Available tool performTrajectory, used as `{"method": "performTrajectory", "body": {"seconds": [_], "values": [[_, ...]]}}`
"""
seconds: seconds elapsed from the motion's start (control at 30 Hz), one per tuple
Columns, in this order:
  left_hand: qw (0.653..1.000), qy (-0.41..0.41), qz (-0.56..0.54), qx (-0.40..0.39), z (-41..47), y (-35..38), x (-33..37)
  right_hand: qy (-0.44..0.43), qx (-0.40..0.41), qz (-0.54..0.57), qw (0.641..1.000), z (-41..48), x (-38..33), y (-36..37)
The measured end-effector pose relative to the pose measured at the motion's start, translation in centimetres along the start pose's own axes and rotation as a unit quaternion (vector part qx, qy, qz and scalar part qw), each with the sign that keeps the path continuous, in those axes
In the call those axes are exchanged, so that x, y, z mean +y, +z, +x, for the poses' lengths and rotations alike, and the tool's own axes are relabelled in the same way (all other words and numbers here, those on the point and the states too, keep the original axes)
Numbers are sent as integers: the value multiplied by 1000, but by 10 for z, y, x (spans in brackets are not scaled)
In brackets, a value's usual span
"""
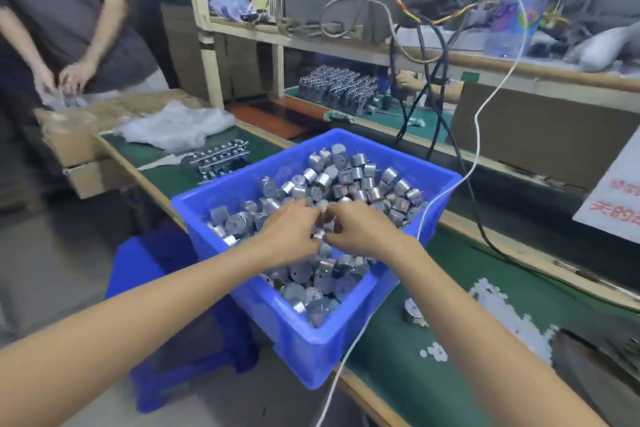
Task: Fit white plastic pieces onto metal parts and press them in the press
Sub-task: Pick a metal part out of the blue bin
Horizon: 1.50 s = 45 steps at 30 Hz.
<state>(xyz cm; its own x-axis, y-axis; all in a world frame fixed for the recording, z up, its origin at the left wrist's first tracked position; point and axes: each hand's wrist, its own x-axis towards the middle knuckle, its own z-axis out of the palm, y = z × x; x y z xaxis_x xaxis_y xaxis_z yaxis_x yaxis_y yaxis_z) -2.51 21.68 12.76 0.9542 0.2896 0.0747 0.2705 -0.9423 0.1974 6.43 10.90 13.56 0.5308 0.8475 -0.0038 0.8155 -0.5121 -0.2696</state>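
**Blue bin full, nothing pressed that the view shows**

Metal parts [346,180], small silver cylinders, fill the blue bin [311,350] nearly to its rim. The bin sits at the edge of the green bench mat [398,374], above a blue stool [166,288]. Both hands are down in the heap and meet at its middle. The left hand [291,229] has its fingers curled and appears to pinch one metal part [321,235] lifted just clear of the others. The right hand [363,230] has its fingers bent in toward that same spot, tips nearly touching the left's. Motion blur hides whether it holds a white piece there or only steadies the part, so I cannot tell.

The white plastic pieces [509,319] lie in a loose pile on the mat to the right of the bin, well apart from the hands, with a few strays nearer the front edge. One lone cylinder [414,311] stands on the mat between bin and pile; whether it is already fitted is too small to read.

A press cannot be identified: a dark blurred shape [595,354] sits at the lower right, but what it is stays unclear. No stack of finished, pressed parts shows near the hands. By this layout the job looks early, at the stage of picking or fitting one part, with the bulk of the bin left to do and every pressing ahead. A white cable [478,135] trails across the bin's right side, and another person [62,10] stands at the far left
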Motion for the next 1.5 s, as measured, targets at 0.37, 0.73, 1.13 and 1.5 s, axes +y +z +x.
{"method": "performTrajectory", "body": {"seconds": [0.37,0.73,1.13,1.5], "values": [[959,19,160,-233,4,16,2,7,-279,-42,959,16,-9,18],[969,-106,-222,-5,6,-15,-1,-58,20,77,995,0,-10,8],[880,-28,-471,-49,-17,-28,103,25,336,179,924,-100,43,-10],[909,33,-379,-170,-34,65,200,191,325,196,905,-210,118,37]]}}
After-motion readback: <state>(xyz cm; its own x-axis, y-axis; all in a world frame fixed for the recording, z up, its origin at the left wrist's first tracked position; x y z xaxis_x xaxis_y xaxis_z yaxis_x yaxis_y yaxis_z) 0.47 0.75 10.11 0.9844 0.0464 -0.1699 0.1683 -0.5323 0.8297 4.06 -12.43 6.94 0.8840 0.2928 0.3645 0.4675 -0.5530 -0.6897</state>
